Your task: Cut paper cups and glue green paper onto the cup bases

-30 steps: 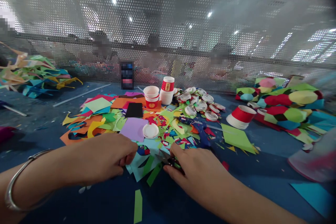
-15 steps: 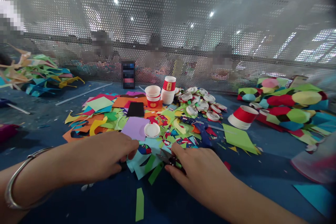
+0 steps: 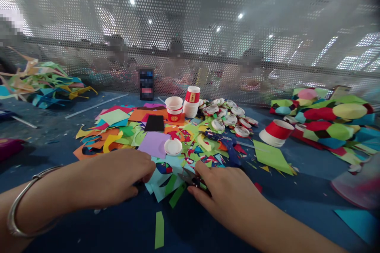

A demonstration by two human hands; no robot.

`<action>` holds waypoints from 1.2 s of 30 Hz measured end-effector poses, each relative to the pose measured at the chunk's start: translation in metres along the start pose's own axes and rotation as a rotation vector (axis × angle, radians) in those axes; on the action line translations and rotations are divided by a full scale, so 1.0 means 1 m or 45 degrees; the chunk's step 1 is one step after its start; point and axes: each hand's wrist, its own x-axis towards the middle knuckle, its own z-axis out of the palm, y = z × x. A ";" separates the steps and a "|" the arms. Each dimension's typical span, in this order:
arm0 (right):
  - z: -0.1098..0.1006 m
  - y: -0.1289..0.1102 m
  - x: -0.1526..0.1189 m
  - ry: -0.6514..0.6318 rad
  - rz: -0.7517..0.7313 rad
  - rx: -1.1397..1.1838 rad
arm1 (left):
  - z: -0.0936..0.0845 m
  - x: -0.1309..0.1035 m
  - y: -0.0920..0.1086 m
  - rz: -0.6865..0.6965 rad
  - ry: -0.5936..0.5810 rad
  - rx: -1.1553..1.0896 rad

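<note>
My right hand point(image 3: 225, 189) grips small scissors point(image 3: 187, 176), whose grey blades point left over light blue cut paper point(image 3: 160, 193). Opposite it, my left hand point(image 3: 118, 176) is closed with its fingers curled under, at the left edge of that paper. Whatever its fingertips pinch is hidden from me. Green paper strips point(image 3: 177, 195) lie just left of the scissors. A round white disc point(image 3: 173, 147) rests behind the blue paper, partly over a lilac sheet point(image 3: 152, 144).
Paper scraps cover the middle. Behind them stand paper cups point(image 3: 174, 115), a stacked cup tower point(image 3: 192, 99), a pile of round white pieces point(image 3: 230, 114) and a phone point(image 3: 146, 84). Red-white cups point(image 3: 276, 132) lie right, near patchwork paper shapes point(image 3: 332, 116). A perforated metal screen point(image 3: 190, 19) closes the back.
The whole view has shifted slightly, so things sit a little farther right. The left fingers look slightly more curled in. The right hand still holds the scissors in nearly the same place.
</note>
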 end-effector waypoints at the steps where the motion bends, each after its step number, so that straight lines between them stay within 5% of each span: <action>1: 0.000 0.000 0.000 -0.006 0.001 0.000 | 0.001 0.000 0.000 0.005 -0.001 0.002; 10: 0.001 0.000 0.002 -0.035 0.015 0.013 | 0.008 0.000 0.002 0.071 0.128 -0.018; 22: 0.000 0.001 0.001 -0.004 0.022 0.026 | -0.002 0.008 0.000 0.067 -0.009 -0.106; 31: -0.010 0.001 0.001 -0.002 0.071 -0.004 | 0.006 0.037 0.009 -0.007 0.227 -0.631; 36: -0.024 0.032 0.009 0.066 0.284 -0.116 | 0.005 0.042 -0.001 -0.036 0.503 -0.780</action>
